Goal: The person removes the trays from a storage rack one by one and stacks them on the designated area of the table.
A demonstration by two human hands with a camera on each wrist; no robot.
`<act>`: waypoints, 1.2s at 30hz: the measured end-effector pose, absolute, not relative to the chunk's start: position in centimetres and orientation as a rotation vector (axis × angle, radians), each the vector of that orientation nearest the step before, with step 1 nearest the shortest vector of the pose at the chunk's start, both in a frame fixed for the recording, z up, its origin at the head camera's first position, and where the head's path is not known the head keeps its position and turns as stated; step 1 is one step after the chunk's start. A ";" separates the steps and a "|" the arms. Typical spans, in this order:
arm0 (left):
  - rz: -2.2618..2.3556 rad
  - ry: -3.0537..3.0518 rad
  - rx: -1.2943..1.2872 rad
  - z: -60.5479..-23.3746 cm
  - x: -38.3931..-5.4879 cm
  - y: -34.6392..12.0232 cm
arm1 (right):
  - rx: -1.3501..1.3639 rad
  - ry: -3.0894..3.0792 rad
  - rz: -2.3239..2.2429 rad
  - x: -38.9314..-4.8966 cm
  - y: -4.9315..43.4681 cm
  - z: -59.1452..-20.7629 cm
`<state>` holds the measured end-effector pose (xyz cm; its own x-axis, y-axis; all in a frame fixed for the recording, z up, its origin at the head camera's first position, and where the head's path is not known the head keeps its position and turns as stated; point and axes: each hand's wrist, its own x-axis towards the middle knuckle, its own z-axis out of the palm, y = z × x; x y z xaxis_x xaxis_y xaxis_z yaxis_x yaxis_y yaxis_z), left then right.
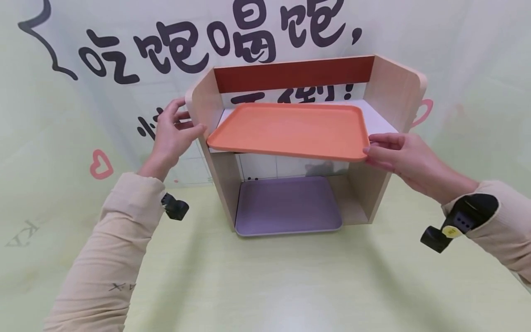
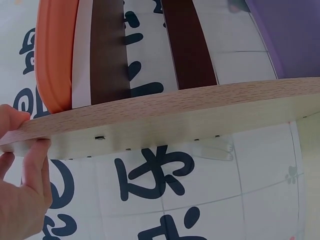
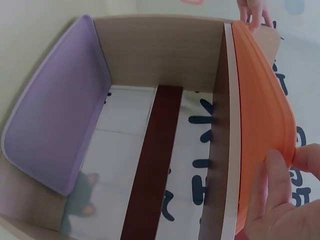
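Note:
An orange tray lies on the upper board of a small wooden shelf, its front edge jutting past the board. My right hand pinches the tray's front right corner, thumb on one face and fingers on the other, as the right wrist view also shows for the hand. At the shelf's left side panel, my left hand grips the upright edge. In the left wrist view the thumb and fingers of this hand straddle the panel.
A purple tray sits in the lower compartment, its front edge slightly past the shelf base. Dark red slats cross the back. Behind stands a pale printed curtain with large black characters. The pale green tabletop extends in front.

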<state>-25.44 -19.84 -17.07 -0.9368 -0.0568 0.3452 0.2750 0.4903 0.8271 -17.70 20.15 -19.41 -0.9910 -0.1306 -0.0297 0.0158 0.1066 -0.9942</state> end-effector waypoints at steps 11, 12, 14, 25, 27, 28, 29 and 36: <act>-1.431 -2.418 -0.181 -17.0 -25.6 -19.8 | -0.166 2.230 -2.039 -16.9 19.9 -19.7; -1.431 -2.417 -0.181 -17.0 -25.6 -19.8 | -0.167 2.253 -2.017 -17.0 19.9 -19.8; -1.431 -2.414 -0.182 -17.0 -25.6 -19.7 | -0.174 2.307 -1.971 -17.1 19.8 -19.8; -1.432 -2.401 -0.169 -17.2 -25.5 -19.7 | -0.241 2.687 -1.664 -18.3 20.6 -19.5; -1.435 -2.400 -0.164 -17.2 -25.5 -19.7 | -0.237 2.790 -1.564 -18.7 20.9 -19.2; -1.433 -2.402 -0.163 -17.2 -25.5 -19.7 | -0.235 2.823 -1.527 -19.0 21.0 -19.0; -1.435 -2.404 -0.158 -17.1 -25.4 -19.7 | -0.232 2.855 -1.486 -19.2 21.1 -18.8; -1.420 -2.412 -0.164 -17.1 -25.4 -19.6 | -0.264 2.946 -1.312 -21.1 21.7 -17.7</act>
